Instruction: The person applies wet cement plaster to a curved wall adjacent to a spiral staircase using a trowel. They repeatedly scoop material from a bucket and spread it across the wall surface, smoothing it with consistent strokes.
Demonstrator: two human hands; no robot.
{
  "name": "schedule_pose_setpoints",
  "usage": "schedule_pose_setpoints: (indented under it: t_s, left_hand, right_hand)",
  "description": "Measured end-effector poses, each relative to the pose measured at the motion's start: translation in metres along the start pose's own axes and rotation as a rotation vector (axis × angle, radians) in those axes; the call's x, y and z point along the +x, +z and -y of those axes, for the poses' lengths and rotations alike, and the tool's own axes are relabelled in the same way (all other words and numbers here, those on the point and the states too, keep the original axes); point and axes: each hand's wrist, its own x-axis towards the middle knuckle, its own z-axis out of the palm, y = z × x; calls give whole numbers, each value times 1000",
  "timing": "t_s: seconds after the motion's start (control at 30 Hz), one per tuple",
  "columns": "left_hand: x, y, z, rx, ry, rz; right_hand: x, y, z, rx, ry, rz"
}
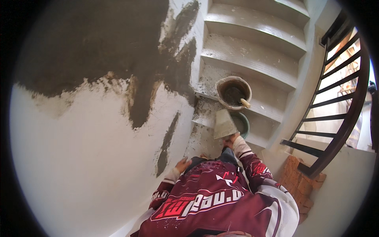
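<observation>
My right hand point(232, 139) is closed on the handle of a plastering trowel point(225, 123). Its flat, pale grey blade, smeared with residue, points up toward the stairs. The blade covers part of a green round basin point(245, 123) just behind it. One step higher, a mortar-crusted bucket point(218, 90) contains dark grey mortar point(233, 94). A light-coloured tool handle point(245, 103) sticks out over its near rim. My left hand point(183, 164) is held low near the wall, its fingers outstretched with nothing visible in them. Dark wet plaster point(98, 43) covers the wall's upper part, ending in ragged streaks.
White stairs point(252, 47) climb away from me, spattered with mortar crumbs along the wall side. A dark railing point(351, 106) curves along the right. Orange-brown bricks point(300, 181) are at lower right. The bare white wall point(87, 146) stands close on my left.
</observation>
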Motion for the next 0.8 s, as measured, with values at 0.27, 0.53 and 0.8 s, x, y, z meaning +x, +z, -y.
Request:
schedule_pose_setpoints:
  t_s: [0.27, 0.53, 0.8]
  left_hand:
    - [-91, 35, 78, 143, -211, 100]
    - [-88, -35, -36, -418, -210, -410]
    - [-161, 9, -20, -358, -420, -526]
  right_hand:
    - [20, -126, -28, 204, 297, -212]
    - [215, -213, -65, -331, 472, -412]
    - [272, -174, -62, -1458, 391, 158]
